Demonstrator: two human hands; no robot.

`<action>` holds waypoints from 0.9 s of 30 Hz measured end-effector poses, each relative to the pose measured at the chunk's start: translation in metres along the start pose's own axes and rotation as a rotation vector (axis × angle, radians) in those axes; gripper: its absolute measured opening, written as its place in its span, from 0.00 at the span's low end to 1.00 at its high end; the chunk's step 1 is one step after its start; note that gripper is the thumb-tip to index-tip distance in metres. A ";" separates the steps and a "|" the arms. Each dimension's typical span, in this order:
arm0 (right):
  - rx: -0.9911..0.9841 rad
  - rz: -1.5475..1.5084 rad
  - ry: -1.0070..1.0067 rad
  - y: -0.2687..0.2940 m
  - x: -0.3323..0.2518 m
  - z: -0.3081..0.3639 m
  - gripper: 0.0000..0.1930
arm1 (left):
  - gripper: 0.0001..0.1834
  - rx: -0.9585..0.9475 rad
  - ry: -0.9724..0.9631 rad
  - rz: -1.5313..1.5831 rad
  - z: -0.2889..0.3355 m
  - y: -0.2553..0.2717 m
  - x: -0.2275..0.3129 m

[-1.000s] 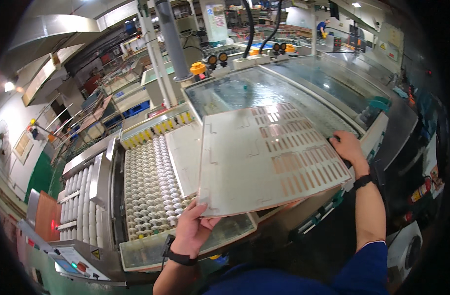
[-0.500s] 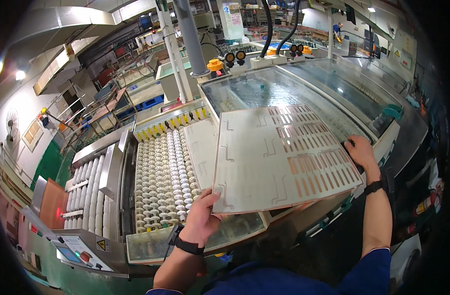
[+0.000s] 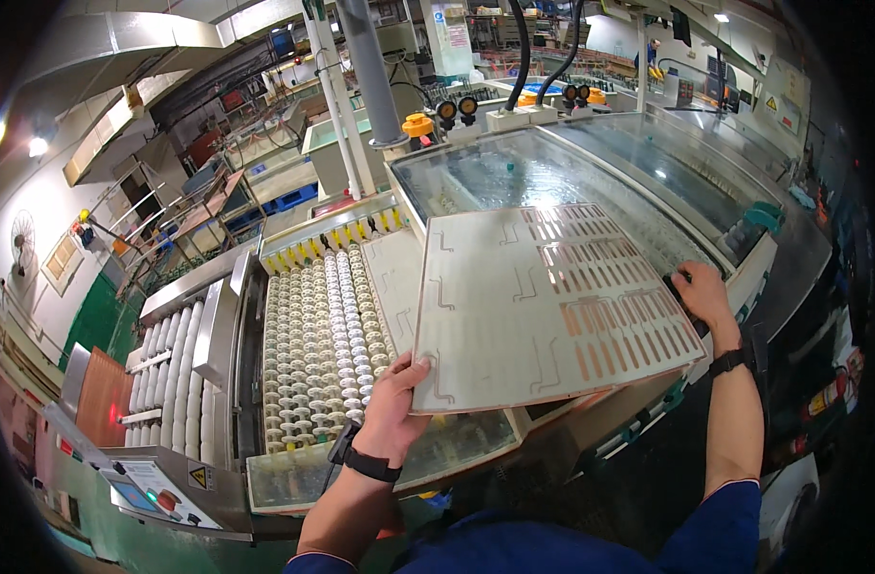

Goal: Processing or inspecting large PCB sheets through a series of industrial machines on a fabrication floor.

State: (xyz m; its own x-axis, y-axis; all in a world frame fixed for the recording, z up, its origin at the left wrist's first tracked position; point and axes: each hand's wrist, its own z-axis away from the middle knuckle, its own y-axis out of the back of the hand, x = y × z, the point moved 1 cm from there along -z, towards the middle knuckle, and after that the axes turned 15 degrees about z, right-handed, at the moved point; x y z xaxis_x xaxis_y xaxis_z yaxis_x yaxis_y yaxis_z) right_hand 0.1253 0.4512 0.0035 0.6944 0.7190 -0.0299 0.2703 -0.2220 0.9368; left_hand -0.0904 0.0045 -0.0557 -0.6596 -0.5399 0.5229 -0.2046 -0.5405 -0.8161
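Observation:
A large pale circuit board panel [image 3: 490,316] with copper-coloured bars and thin traces is tilted over the front of the machine. My left hand [image 3: 394,402] is closed on its near left corner, thumb on top. Beside the panel's right edge, my right hand [image 3: 702,295] is closed with fingers curled by a dark strip; what exactly it grips is hidden. A second pale panel [image 3: 392,273] lies on the conveyor wheels [image 3: 313,354], partly covered by the panel in front.
Clear covers [image 3: 485,172] enclose the wet machine section behind the panel. At left are white rollers [image 3: 175,373], a copper-coloured sheet [image 3: 103,383] and a control box [image 3: 146,493] with a red button. A grey pipe [image 3: 369,77] rises behind. Another person [image 3: 656,62] stands far back.
The panel on the wheels has shifted slightly right, further behind the one in front. My left hand and its panel corner have moved up a little. My right hand stays nearly in place.

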 end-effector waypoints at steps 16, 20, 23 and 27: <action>0.064 0.015 0.007 -0.009 0.006 -0.001 0.15 | 0.20 0.102 -0.539 -0.242 0.084 0.125 0.187; 0.051 -0.001 0.000 -0.007 0.007 -0.001 0.15 | 0.19 0.180 -0.595 -0.251 0.082 0.166 0.214; 0.038 -0.003 -0.018 -0.007 0.008 0.000 0.15 | 0.17 0.205 -0.590 -0.297 0.075 0.175 0.215; 0.069 -0.024 0.005 -0.009 0.006 -0.001 0.16 | 0.14 0.349 -0.644 -0.298 0.067 0.220 0.223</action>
State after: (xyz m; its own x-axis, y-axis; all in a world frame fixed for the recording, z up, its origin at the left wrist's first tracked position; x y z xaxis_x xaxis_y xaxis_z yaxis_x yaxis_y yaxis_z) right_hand 0.1259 0.4583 -0.0049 0.6838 0.7279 -0.0498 0.3319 -0.2496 0.9097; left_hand -0.2341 -0.2775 -0.1020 -0.0420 -0.5505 0.8338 0.0027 -0.8346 -0.5508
